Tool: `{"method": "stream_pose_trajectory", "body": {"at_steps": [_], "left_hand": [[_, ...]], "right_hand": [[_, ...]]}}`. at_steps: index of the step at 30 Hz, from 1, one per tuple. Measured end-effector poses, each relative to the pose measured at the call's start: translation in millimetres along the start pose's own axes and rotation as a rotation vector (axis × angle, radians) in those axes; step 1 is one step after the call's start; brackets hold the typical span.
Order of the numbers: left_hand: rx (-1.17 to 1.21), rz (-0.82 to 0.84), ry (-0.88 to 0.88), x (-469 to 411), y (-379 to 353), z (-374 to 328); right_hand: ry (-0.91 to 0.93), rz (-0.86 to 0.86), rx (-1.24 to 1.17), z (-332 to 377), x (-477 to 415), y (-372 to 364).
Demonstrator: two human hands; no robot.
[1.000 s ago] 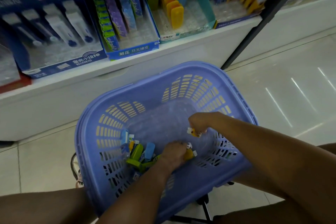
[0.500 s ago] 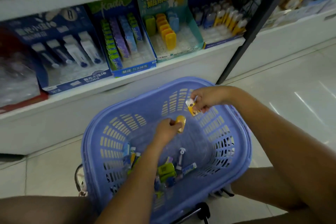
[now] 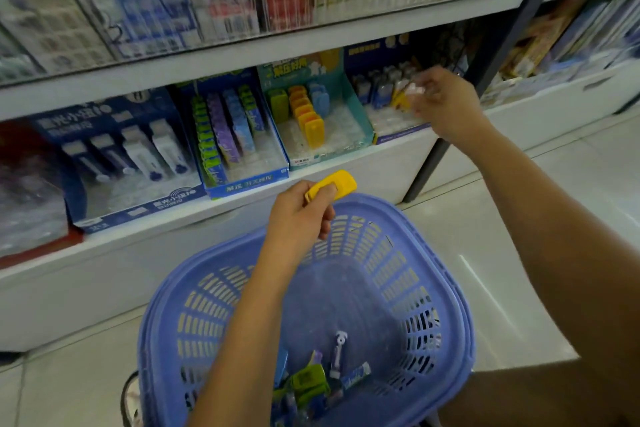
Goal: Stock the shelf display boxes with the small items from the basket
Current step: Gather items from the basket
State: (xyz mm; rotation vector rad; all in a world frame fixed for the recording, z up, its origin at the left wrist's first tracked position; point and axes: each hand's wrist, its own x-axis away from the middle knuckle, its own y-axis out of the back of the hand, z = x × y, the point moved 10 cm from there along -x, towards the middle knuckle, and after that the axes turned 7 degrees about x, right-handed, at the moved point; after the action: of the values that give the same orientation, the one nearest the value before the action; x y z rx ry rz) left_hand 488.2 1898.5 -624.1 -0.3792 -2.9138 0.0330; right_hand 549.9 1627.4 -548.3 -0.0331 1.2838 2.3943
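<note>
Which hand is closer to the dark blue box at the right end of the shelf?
Right. The right hand reaches over that box, pinching a small item; the left hand is above the basket, pinching a yellow item.

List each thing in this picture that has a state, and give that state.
left hand, pinches the yellow item above the basket.
right hand, at the dark blue display box, pinching a small blurred item.
basket, few items left at the bottom.
teal display box, partly filled.
</note>
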Motion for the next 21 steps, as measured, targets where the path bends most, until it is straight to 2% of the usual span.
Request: {"method": "stream_pose_trajectory", "body": {"at_steps": [3,8,12,21], "left_hand": [[0.058,0.019,0.033,-1,-9,4],[0.124,0.000,0.054,-7,-9,8],[0.173,-0.048,0.083,-13,-3,16],[0.198,-0.076,0.114,-22,5,27]], "right_hand": [[0.117,-0.076,0.140,-2,-21,16],[0.145,0.046,0.316,-3,-55,1],[0.156,0.254,0.563,-3,-69,-28],[0.225,0.314,0.731,4,-82,-32]]}}
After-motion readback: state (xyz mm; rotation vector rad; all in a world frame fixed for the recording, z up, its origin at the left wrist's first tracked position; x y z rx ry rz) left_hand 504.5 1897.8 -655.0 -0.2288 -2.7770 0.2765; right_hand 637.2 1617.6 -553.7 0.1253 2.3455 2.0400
